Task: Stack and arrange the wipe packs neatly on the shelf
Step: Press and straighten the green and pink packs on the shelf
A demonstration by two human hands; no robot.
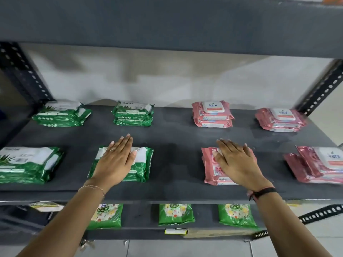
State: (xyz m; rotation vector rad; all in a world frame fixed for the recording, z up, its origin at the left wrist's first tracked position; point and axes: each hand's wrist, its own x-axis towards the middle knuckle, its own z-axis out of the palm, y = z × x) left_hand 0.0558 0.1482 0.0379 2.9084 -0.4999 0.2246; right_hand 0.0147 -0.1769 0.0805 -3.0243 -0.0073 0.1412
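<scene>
Wipe packs lie in two rows on a dark grey shelf. My left hand rests flat, fingers extended, on top of a green pack in the front row. My right hand lies flat on a pink stack to its right. Further green packs sit at the front left, back left and back middle. Pink stacks sit at the back, the back right and the front right. Neither hand grips anything.
The upper shelf board hangs low above. Perforated metal posts stand at the left and right rear corners. On the lower shelf sit three green floral packets, and a yellow tag hangs on its edge.
</scene>
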